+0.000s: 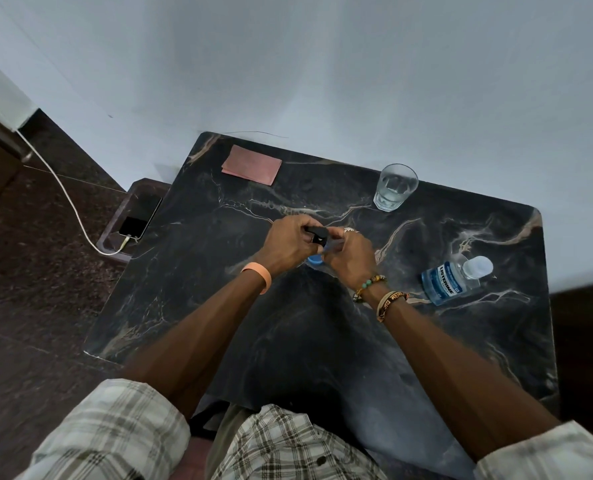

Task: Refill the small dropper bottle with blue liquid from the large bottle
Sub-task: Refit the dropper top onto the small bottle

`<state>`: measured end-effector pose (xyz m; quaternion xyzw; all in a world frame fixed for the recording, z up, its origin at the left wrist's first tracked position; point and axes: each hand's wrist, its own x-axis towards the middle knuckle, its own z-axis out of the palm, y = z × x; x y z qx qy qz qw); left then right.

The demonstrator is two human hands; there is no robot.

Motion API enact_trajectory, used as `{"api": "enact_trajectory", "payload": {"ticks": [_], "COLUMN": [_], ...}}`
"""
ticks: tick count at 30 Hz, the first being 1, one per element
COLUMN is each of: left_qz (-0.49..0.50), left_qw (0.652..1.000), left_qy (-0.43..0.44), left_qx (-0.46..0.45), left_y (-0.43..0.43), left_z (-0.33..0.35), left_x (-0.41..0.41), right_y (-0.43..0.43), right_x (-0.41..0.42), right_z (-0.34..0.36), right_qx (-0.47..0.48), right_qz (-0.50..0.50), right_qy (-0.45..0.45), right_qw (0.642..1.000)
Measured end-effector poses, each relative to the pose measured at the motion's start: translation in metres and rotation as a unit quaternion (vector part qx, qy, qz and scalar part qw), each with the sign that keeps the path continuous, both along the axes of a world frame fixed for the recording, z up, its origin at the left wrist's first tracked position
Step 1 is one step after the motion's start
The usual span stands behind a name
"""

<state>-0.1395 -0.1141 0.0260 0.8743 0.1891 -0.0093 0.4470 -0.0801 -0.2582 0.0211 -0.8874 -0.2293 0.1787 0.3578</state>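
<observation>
Both my hands meet over the middle of the dark marble table [288, 327]. My left hand [284, 245] grips a black dropper cap [317, 235]. My right hand [348, 256] curls around the small dropper bottle, of which only a blue bottom part [314, 260] shows below my fingers. The large bottle [456, 277], clear with blue liquid, a blue label and a clear cap, stands to the right, apart from both hands.
A drinking glass [395, 187] with some water stands at the back right. A pink folded cloth [252, 164] lies at the back left. A phone [141, 216] on a white charging cable [66, 195] rests on a low ledge left of the table.
</observation>
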Motion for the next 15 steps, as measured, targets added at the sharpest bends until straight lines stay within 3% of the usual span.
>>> {"api": "enact_trajectory", "payload": {"ticks": [8,15], "left_qz": [-0.024,-0.044], "left_qw": [0.993,0.99], "left_qy": [-0.025,-0.022], "left_qx": [0.111,0.135], "left_y": [-0.009,-0.009], "left_z": [-0.003,-0.003], "left_x": [0.009,0.012], "right_y": [0.006,0.007], "right_x": [0.0,-0.002], "right_z": [-0.016,-0.025], "right_qx": [-0.041,-0.025], "right_qz": [-0.012,-0.033], "right_qy": [0.034,0.05], "right_qw": [0.999,0.998]}}
